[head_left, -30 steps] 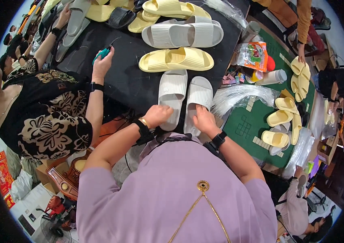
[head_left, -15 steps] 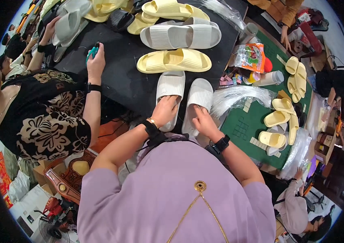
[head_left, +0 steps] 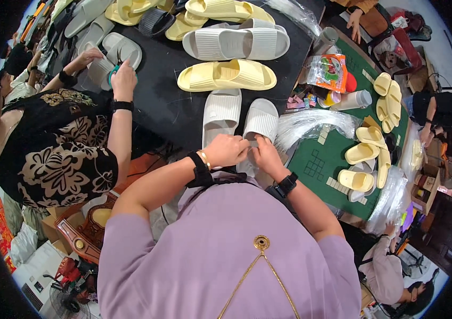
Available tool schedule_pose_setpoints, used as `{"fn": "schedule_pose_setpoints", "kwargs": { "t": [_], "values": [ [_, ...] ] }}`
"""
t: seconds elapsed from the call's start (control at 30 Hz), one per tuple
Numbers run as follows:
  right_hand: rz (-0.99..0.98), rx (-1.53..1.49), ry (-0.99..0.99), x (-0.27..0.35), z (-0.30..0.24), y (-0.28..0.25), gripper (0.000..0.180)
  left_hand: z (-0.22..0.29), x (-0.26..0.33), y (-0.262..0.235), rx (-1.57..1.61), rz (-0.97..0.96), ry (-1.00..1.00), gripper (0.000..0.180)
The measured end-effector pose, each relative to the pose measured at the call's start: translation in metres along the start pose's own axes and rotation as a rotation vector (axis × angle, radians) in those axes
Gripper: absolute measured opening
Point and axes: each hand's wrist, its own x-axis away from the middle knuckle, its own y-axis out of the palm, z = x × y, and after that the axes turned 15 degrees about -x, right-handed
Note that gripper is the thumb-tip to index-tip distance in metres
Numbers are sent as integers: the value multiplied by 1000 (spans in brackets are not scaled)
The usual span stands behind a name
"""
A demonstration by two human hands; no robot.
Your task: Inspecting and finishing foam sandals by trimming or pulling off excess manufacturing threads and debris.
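Observation:
Two light grey slippers with ribbed straps lie side by side at the table's near edge, toes pointing away. My left hand [head_left: 228,150] has crossed to the right-hand slipper [head_left: 261,119], its fingers bent together at the strap's near edge. What is between those fingertips is too small to tell. My right hand [head_left: 267,155] grips the same strap edge, fingertips at the foot opening. The left-hand slipper [head_left: 222,109] lies free, partly behind my left hand. Just beyond is a yellow slipper pair [head_left: 227,75], with a larger grey pair [head_left: 235,41] behind it.
At the left a co-worker's hand [head_left: 123,80] holds teal-handled scissors [head_left: 113,73] at a grey slipper. To the right, a green board [head_left: 311,183] carries clear plastic bags [head_left: 316,127], yellow slippers [head_left: 362,153], a cup [head_left: 356,101] and an orange packet [head_left: 328,73].
My left hand has come out of the left-hand slipper and moved right to the other one. My right hand has shifted slightly at its strap. The co-worker has put the grey slippers down.

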Motion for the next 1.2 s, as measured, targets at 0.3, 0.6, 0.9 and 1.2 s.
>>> {"fn": "schedule_pose_setpoints", "kwargs": {
  "t": [0.3, 0.6, 0.9, 1.2],
  "values": [
    [50, 60, -16, 1, 7, 8, 45, 7, 5, -11, 5, -260, -15, 24],
    [75, 54, -10, 3, 8, 8, 42, -2, 7, 32, -209, -202, -42, 17],
    [69, -8, -27, 6, 12, 8, 43, 12, -6, 25, -76, -189, -122, 15],
    [126, -13, -118, 12, 0, -5, 39, 9, -13, 44, -30, -149, -197, 14]
  ]
}}
